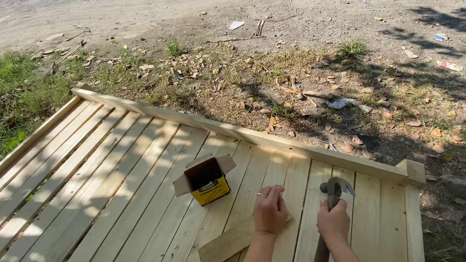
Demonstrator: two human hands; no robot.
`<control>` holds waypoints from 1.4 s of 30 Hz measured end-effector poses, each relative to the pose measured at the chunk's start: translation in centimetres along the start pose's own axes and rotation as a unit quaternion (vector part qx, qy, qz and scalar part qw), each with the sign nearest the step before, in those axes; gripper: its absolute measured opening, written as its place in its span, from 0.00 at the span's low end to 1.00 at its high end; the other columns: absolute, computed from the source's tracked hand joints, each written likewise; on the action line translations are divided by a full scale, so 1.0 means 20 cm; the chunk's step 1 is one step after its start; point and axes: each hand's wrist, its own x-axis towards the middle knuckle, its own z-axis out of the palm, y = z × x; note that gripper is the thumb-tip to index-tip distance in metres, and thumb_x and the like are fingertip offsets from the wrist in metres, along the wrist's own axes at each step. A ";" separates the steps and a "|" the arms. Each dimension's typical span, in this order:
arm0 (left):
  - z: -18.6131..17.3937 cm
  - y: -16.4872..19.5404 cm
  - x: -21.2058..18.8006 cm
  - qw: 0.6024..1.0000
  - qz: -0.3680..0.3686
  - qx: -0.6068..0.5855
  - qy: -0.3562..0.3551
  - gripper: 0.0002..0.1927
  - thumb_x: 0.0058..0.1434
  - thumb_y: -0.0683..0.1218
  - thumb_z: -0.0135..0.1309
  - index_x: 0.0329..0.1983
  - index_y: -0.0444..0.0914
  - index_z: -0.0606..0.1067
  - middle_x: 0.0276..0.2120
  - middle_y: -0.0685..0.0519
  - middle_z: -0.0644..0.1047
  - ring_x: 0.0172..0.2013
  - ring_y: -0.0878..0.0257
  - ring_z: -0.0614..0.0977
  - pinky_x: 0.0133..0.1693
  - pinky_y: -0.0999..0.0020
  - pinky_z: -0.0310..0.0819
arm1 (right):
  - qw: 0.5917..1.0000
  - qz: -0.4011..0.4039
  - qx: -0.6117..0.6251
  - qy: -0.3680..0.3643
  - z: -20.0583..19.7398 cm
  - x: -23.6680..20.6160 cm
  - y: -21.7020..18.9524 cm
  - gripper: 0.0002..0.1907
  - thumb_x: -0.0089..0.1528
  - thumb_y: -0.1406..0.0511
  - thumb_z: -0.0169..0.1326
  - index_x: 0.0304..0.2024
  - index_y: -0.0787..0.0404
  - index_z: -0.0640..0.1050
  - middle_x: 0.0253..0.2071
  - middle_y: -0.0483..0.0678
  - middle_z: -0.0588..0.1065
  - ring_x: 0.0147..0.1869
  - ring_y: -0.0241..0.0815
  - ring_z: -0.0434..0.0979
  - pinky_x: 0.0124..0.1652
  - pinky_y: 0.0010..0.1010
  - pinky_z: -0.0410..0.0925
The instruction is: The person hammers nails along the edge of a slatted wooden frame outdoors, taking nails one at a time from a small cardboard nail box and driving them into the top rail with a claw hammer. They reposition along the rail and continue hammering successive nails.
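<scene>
Hammer (331, 195) held upright in the right hand (333, 223), whose fingers are wrapped shut around the upper handle just below the head; gripping this close to the head suits short, controlled taps rather than full swings. The metal head, with its curved claw pointing right, hangs just above a deck board near the frame rail (255, 136). Beside it the left hand (270, 209) is curled with fingertips pinched together low over the boards; a thin pale sliver shows at the fingertips and may be a nail, though it is too small to tell for certain. That hand also rests over one end of a short loose board (226, 244), which lies at an angle across the planks, so the palm seems to steady it against sliding. To the left, within easy reach of that hand, stands a small cardboard box (206, 179) with yellow sides and flaps open; its dark inside hides the contents. All of this sits on a slatted deck (86, 199) of pale, unfinished planks, laid parallel with narrow gaps and bounded by the raised rail on the far side. Beyond the rail lie dry leaves, sparse grass (9, 90) and scattered litter, then bare dirt road (182, 10) in strong sun, with branch shadows falling across the planks.
</scene>
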 end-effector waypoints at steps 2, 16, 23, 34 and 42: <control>-0.23 -0.15 0.15 0.992 -0.014 0.037 0.123 0.09 0.60 0.34 0.50 0.41 0.36 0.76 0.38 0.48 0.81 0.41 0.49 0.82 0.44 0.57 0.77 | 0.994 -0.003 0.099 -0.041 0.07 -0.14 -0.09 0.16 0.68 0.58 0.51 0.45 0.67 0.68 0.27 0.59 0.76 0.24 0.53 0.77 0.25 0.43 0.71; -0.66 -0.57 0.67 0.853 -0.215 0.334 -0.339 0.12 0.60 0.40 0.56 0.47 0.38 0.81 0.49 0.42 0.81 0.51 0.49 0.83 0.51 0.55 0.80 | 0.928 -0.035 0.229 -0.293 0.50 -0.58 -0.39 0.10 0.65 0.63 0.54 0.43 0.62 0.70 0.22 0.49 0.67 0.14 0.41 0.64 0.16 0.37 0.61; -0.69 -0.57 0.67 0.853 -0.204 0.330 -0.349 0.12 0.60 0.38 0.55 0.46 0.41 0.82 0.49 0.44 0.81 0.51 0.50 0.83 0.51 0.56 0.80 | 0.910 -0.026 0.315 -0.270 0.54 -0.53 -0.31 0.10 0.66 0.63 0.51 0.40 0.64 0.69 0.21 0.50 0.68 0.13 0.42 0.66 0.15 0.38 0.62; -0.77 -0.43 0.64 0.874 -0.227 0.321 -0.285 0.15 0.56 0.42 0.60 0.44 0.53 0.84 0.48 0.52 0.81 0.49 0.53 0.83 0.50 0.57 0.79 | 0.902 0.043 0.374 -0.212 0.28 -0.58 -0.33 0.10 0.66 0.63 0.52 0.40 0.63 0.70 0.21 0.52 0.67 0.13 0.43 0.63 0.16 0.37 0.59; -0.87 -0.48 0.58 0.951 -0.234 0.150 -0.136 0.12 0.51 0.47 0.63 0.40 0.47 0.86 0.36 0.55 0.86 0.39 0.58 0.88 0.44 0.61 0.82 | 0.886 0.044 0.412 -0.210 0.07 -0.62 -0.31 0.10 0.66 0.61 0.51 0.40 0.62 0.68 0.23 0.50 0.69 0.15 0.40 0.66 0.18 0.36 0.63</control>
